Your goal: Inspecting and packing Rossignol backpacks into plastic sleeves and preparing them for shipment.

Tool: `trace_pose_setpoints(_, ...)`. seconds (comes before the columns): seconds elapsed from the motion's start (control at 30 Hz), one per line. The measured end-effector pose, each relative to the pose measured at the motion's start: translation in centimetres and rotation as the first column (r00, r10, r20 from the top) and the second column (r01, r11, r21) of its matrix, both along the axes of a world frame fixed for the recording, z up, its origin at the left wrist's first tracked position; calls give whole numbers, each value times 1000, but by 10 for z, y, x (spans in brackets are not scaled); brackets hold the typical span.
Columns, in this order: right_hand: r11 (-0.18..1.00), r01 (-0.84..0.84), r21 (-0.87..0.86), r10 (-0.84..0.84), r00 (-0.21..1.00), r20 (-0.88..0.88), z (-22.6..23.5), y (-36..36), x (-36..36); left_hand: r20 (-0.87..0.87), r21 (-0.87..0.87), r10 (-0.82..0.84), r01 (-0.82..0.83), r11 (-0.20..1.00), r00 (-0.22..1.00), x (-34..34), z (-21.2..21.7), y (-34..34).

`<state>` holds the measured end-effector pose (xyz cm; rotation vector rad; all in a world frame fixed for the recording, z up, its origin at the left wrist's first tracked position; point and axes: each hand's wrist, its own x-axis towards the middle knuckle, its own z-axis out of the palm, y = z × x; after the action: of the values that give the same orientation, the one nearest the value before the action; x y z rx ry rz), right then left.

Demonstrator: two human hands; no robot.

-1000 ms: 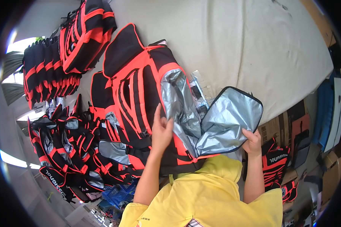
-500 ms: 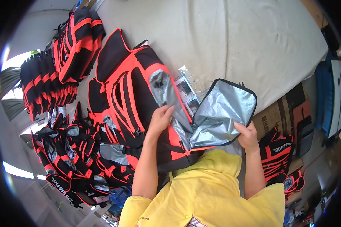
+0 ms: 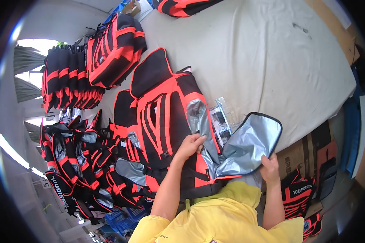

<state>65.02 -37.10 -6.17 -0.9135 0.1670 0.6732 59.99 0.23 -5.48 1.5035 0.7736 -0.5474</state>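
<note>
A black and red backpack (image 3: 172,117) lies in front of me with its side compartment unzipped, its silver lining (image 3: 198,117) showing. That compartment's silver-lined flap (image 3: 251,139) is folded out to the right. My left hand (image 3: 192,146) is closed on the silver lining at the opening's left edge, thumb and fingers together. With thumb and fingers, my right hand (image 3: 269,168) grips the dark-bound outer edge of the flap. A clear plastic packet (image 3: 220,123) with dark printing lies just beyond the opening, partly behind the flap.
Similar backpacks stand in a row (image 3: 71,77) at the far left, with another backpack (image 3: 115,50) beside them. A heap of backpacks (image 3: 79,162) lies at the left. Pale cloth (image 3: 288,69) covers the table. Cardboard boxes (image 3: 298,156) and more backpacks (image 3: 298,194) are at the right.
The view has shifted, so the backpack and both hands sit lower and further right, and another bag shows at the top. Both hands keep their holds; the flap stays folded out.
</note>
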Motion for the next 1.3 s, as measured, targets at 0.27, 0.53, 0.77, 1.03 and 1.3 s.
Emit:
trace_pose_setpoints(0.27, 858, -147, -493, 293, 927, 233, 4, 78, -18, 225, 634, -235, 42, 772, 946, -26, 33, -56)
trace_pose_setpoints(0.53, 602, -15, -798, 632, 620, 465, -11, 160, -5, 578, 683, -22, -469, 560, 816, -202, 138, 16)
trace_pose_setpoints(0.77, 439, -62, -896, 732, 603, 317, -36, 170, -15, 476, 814, -143, -372, 447, 868, -368, 109, 44)
trace_pose_setpoints(1.03, 704, 10, -710, 481, 729, 487, -33, 108, -90, 100, 935, -303, 15, 355, 948, -389, 83, 31)
trace_pose_setpoints(1.3, 634, 232, -738, 374, 743, 555, 22, 93, -142, 204, 939, -402, -63, 338, 892, -305, 135, 74)
